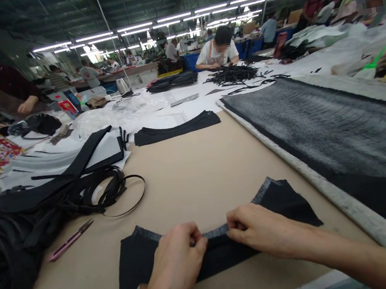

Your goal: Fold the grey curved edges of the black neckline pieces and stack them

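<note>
A curved black fabric piece with a greyish strip along its inner edge lies on the tan tabletop. My left hand pinches that edge left of its middle, thumb against fingers. Just to the right, my right hand pinches the same edge, a short gap of strip showing between the two. A silver bracelet is on my left wrist. Farther back lies a similar curved black piece or small stack. The fabric under my fingers is hidden.
Black tape coils and fabric strips heap at the left, near a pink thread snipper. A padded board with a large dark fabric panel borders the right side. Across the table a person works behind a black strip pile.
</note>
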`<state>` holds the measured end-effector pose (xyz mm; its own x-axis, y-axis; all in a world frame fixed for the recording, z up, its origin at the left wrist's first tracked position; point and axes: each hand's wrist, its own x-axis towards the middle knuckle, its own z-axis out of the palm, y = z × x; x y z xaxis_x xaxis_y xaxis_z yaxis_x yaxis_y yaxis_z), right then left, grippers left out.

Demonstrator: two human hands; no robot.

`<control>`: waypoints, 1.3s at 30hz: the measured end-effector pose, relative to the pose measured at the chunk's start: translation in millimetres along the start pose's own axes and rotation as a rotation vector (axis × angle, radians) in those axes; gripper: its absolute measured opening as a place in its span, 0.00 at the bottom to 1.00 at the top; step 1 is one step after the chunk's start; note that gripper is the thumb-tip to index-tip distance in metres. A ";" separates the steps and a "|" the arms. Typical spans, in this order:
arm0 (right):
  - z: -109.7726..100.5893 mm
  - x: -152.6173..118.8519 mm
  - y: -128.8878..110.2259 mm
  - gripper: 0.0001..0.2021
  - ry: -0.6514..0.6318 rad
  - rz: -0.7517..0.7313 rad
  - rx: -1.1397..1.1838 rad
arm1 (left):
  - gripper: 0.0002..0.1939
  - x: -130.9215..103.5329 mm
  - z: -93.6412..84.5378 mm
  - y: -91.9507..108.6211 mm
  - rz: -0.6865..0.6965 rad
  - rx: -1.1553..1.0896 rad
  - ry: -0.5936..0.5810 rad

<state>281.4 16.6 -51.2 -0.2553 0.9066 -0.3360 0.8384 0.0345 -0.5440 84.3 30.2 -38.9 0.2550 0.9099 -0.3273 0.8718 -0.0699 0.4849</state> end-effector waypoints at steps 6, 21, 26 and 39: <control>3.5 2.1 -1.1 0.09 0.038 0.027 -0.028 | 0.09 2.7 5.3 0.4 0.001 0.008 0.012; 5.3 4.6 -0.6 0.09 0.062 0.020 -0.092 | 0.08 9.1 10.8 4.1 -0.040 0.038 -0.001; 9.2 6.5 -0.4 0.09 0.079 0.016 -0.140 | 0.07 10.1 11.3 4.0 -0.046 0.033 0.008; 8.6 6.3 -5.9 0.10 0.086 0.021 -0.191 | 0.07 10.5 17.7 0.9 -0.100 0.041 0.002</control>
<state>270.7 18.4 -56.7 -0.2014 0.9402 -0.2747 0.9213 0.0866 -0.3791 95.2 32.4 -56.3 0.1657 0.9138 -0.3708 0.9090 0.0043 0.4167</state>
